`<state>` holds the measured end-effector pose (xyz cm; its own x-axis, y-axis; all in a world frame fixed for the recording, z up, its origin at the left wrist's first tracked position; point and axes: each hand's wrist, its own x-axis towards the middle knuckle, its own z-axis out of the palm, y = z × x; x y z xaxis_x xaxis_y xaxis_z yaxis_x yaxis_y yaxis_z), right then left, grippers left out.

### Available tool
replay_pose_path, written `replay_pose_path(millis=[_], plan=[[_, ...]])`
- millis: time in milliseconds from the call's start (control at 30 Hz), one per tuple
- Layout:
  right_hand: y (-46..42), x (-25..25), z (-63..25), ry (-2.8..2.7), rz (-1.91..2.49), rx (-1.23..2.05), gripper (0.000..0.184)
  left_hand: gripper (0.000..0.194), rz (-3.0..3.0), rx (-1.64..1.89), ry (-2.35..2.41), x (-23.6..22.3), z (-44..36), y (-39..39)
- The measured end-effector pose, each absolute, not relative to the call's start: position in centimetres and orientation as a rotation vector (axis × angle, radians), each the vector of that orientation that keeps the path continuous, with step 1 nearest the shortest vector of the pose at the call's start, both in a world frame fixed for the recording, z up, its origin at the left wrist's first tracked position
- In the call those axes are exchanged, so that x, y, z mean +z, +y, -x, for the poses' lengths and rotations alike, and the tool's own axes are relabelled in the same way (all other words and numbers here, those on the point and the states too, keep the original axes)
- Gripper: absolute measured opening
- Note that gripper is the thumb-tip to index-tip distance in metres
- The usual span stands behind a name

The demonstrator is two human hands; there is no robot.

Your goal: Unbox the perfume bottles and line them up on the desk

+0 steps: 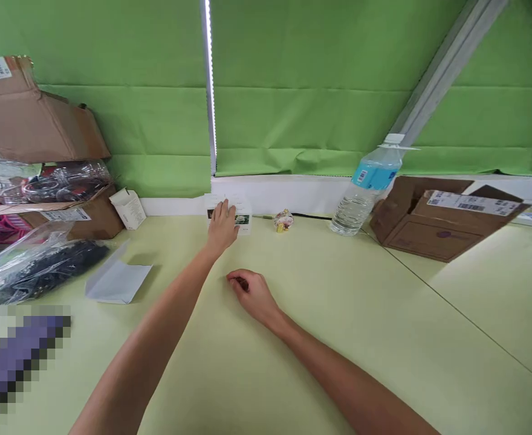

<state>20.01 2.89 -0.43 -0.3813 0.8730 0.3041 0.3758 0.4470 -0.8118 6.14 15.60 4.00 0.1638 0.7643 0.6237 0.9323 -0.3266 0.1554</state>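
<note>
My left hand (223, 225) reaches to the back of the table, its fingers stretched out over a white printed card (244, 221) that stands against the low wall. The card has a dark picture strip and small print, and my hand covers part of it. Nearer to me, my right hand (254, 296) rests on the table with its fingers curled and the thumb against them. Whether anything is inside that curl is hidden. Just right of the card lies a small pink and gold trinket (283, 221), too small to make out.
Right of centre stands a water bottle (355, 196), beside an open cardboard box (438, 226). Cardboard boxes (43, 121) pile up at the left. In front lie a plastic-wrapped black bundle (48, 272), a folded white paper (118, 283) and a small white box (129, 208). Green blinds (311, 109) hang behind.
</note>
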Motion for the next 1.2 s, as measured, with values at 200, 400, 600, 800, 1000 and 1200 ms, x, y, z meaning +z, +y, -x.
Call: replay_pose_path(millis=[200,400,600,800,1000,1200], plan=[[2.8,-0.5,-20.2,-1.942,1.024,0.832,0.024,0.041,2.325,-1.044,-1.695,5.1,-5.9,15.3],[2.6,-0.6,-20.4,-1.858,1.012,0.859,0.023,0.030,2.486,-1.180,-1.730,6.6,-4.6,13.9],[1.9,2.4,-21.8,-1.716,0.888,0.594,0.020,0.037,2.645,-1.371,-1.789,6.3,-3.7,8.4],[2.1,6.8,-24.7,-1.739,0.875,0.515,0.024,0.035,2.790,-1.914,-1.971,6.2,-3.9,2.4],[1.6,7.9,-25.3,-2.047,0.842,0.832,0.035,0.041,2.717,-2.239,-2.005,4.9,-4.9,-0.3],[1.8,8.5,-25.4,-2.125,0.902,0.862,0.033,0.047,2.723,-2.285,-2.034,1.7,-6.7,-0.9]])
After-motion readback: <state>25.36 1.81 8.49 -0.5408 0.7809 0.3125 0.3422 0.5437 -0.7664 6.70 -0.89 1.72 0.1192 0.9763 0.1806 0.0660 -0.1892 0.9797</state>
